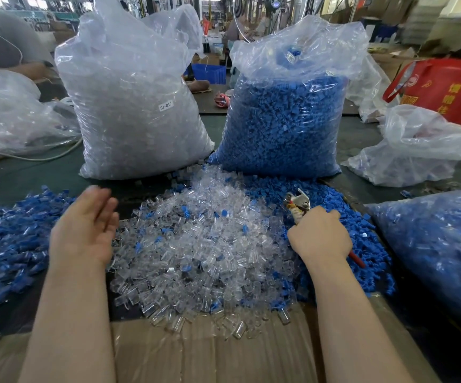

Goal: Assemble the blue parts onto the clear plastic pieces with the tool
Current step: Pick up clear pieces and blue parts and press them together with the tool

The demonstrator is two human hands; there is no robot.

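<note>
A heap of clear plastic pieces (pixel 201 244) lies in front of me, with a few blue parts mixed in. Loose blue parts (pixel 362 244) are piled to its right. My right hand (pixel 320 236) grips the pliers-like tool (pixel 297 203), its metal jaws pointing up and left and a red handle showing below my wrist; the hand rests on the blue pile. My left hand (pixel 85 225) hovers open, palm turned inward, at the left edge of the clear heap and holds nothing. A pile of assembled blue-and-clear pieces (pixel 11 244) lies on the left.
Two tall plastic sacks stand behind the heaps: clear pieces (pixel 132 106) on the left, blue parts (pixel 287 111) on the right. More bags lie at far left (pixel 11 114), right (pixel 417 150) and near right (pixel 439 244). Flattened cardboard (pixel 212 355) covers the near table. A red bag (pixel 450 84) sits far right.
</note>
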